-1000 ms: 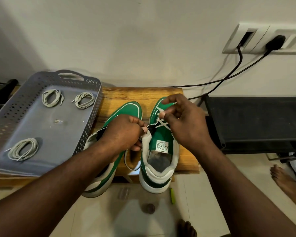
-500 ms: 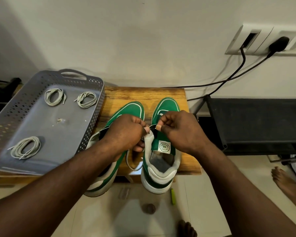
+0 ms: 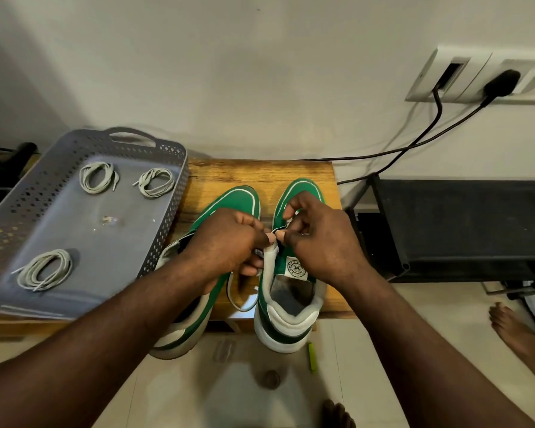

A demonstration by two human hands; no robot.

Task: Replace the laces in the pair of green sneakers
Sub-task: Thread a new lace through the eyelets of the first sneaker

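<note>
The right green sneaker (image 3: 286, 322) is sitting on the wooden worktop (image 3: 260, 174), toe pointing at the wall and white heel hanging over the near edge. Its long axis is running straight away from the person. Its partner, the left green sneaker (image 3: 235, 199), is lying just beside it at a slight angle, mostly hidden under the forearm.

Both hands are meeting over the top of the right sneaker's tongue, at its left eyelet edge. The fingers (image 3: 254, 223) of the left hand (image 3: 226, 242) are curling in tight, tips pinching what looks to be the lace (image 3: 244, 309). The right hand (image 3: 325, 245) is pinching narrowly at the same spot, thumb against forefinger, the other fingers arching over the eyelets.

The slack is drooping in a loop between the two sneakers, below and left of the pinch, so the left hand is nearer to it. Any pull, by my reckoning, will be running across the sneaker, not along it.

To the left, a grey perforated tray (image 3: 173, 193) is holding three coiled laces (image 3: 98, 177), well apart from the hands. Behind, black cables are trailing from a wall socket (image 3: 476, 75).
</note>
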